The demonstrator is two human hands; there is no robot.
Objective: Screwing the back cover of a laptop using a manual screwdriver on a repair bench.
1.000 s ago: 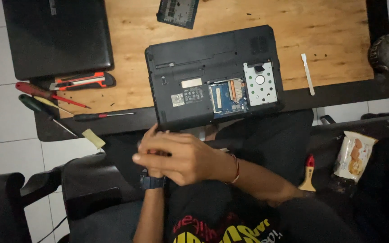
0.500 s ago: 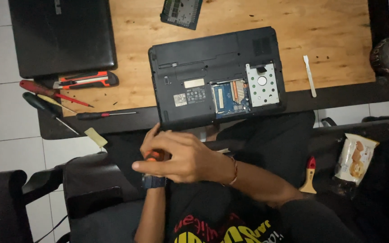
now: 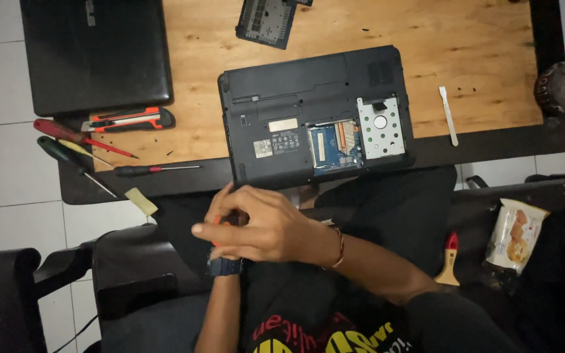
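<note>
Two hands meet low centre of frame, over the person's lap. Right hand (image 3: 266,229) lies on top, fingers curled together around a small orange-handled tool (image 3: 220,222), only bits of orange showing between the fingers. Left hand (image 3: 227,212) mostly hidden under the right, fingers up at the tool too; cannot tell how tight its grip is. Dark wristwatch (image 3: 225,266) on the left wrist, thin bracelet (image 3: 340,247) on the right.

Just above the hands: black laptop flipped bottom-up (image 3: 315,114) on the wooden tabletop (image 3: 479,59), bay open, blue circuit board (image 3: 335,140) and silver perforated drive caddy (image 3: 380,127) exposed. Removed black bottom cover panel (image 3: 266,21) at top centre. Second closed black laptop (image 3: 93,52) upper left. Left of frame: orange-black utility knife (image 3: 129,119), red-handled screwdriver (image 3: 76,134), green-handled screwdriver (image 3: 70,160), slim black screwdriver (image 3: 155,170). White plastic pry stick (image 3: 448,114) right of laptop. Snack packet (image 3: 514,235) lower right, small red-handled brush (image 3: 450,258) beside it.
</note>
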